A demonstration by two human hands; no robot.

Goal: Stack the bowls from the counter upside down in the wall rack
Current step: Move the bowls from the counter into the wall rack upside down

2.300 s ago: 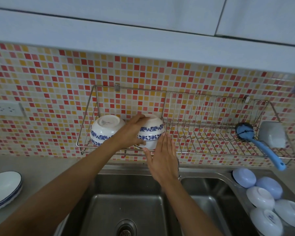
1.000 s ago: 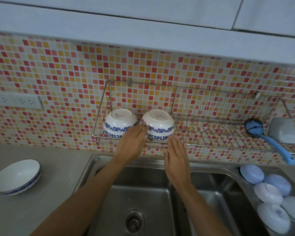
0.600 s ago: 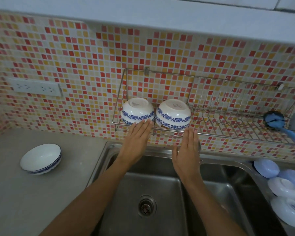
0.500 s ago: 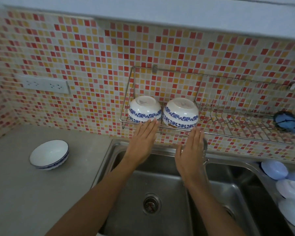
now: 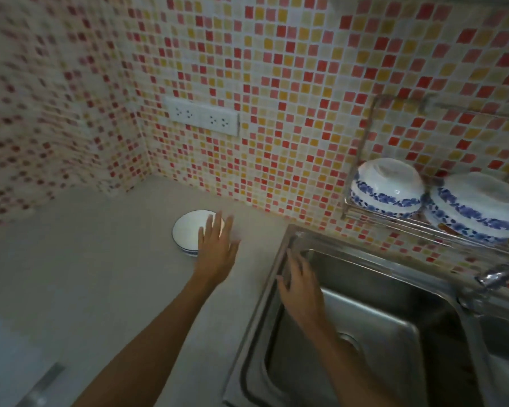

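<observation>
Blue-rimmed bowl (image 5: 188, 233), upright on the grey counter (image 5: 100, 274) near its back edge by the tiled wall. Left hand (image 5: 216, 248), fingers spread and empty, reaches over the bowl's right rim; contact cannot be told. Right hand (image 5: 299, 286), open and empty, hovers at the sink's (image 5: 365, 333) left rim. Two inverted bowls (image 5: 387, 188) occupy the wall rack's (image 5: 362, 160) left end. Step: fetching the next bowl; next, grasp, invert, rack.

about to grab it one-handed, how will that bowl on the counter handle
The bowl looks like glazed ceramic: probably rigid, breakable and a bit slick. It sits upright on a small foot, so a push likely slides it rather than rolling. The left hand hovers open over it.
</observation>
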